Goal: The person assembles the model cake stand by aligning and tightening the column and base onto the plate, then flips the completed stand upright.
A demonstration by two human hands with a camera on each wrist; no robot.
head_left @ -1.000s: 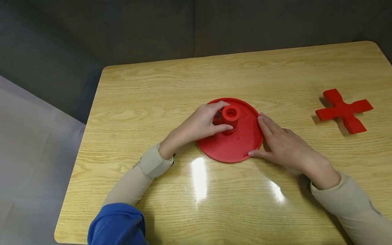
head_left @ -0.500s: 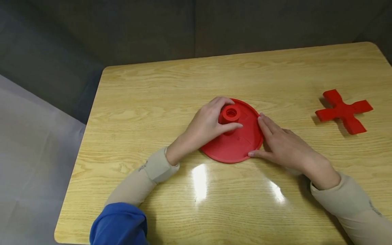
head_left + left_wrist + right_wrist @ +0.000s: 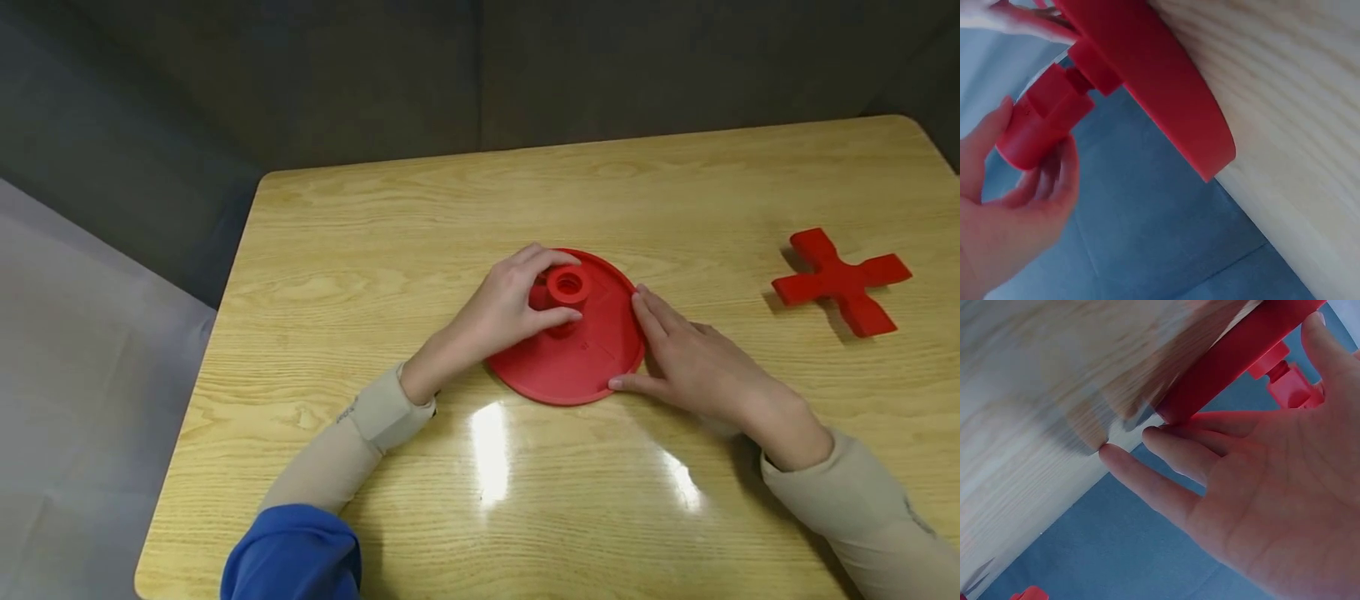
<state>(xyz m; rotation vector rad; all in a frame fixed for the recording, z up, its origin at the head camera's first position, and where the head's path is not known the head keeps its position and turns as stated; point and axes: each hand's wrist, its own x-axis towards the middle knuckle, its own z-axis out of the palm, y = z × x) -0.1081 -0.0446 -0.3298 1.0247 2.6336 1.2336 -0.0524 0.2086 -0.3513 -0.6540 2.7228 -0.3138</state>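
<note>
- The left hand point(image 3: 502, 307) is pinching a red, hollow, cylindrical piece point(image 3: 1040, 119), its grip clamping that piece between thumb and fingers.
- The cylindrical piece is standing upright above a red block point(image 3: 1093, 67) on a flat, round red disc point(image 3: 592, 367).
- The disc is lying around the middle of the wood-grain tabletop point(image 3: 375, 242).
- The right hand point(image 3: 697, 362) is touching the disc's right edge, its thumb and straight fingers standing apart.
- A red four-armed cross point(image 3: 842, 281) is resting farther right.

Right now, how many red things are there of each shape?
Round plate: 1
Cylinder, its stepped parts counted together: 1
Cross: 1
Total: 3 red things
</note>
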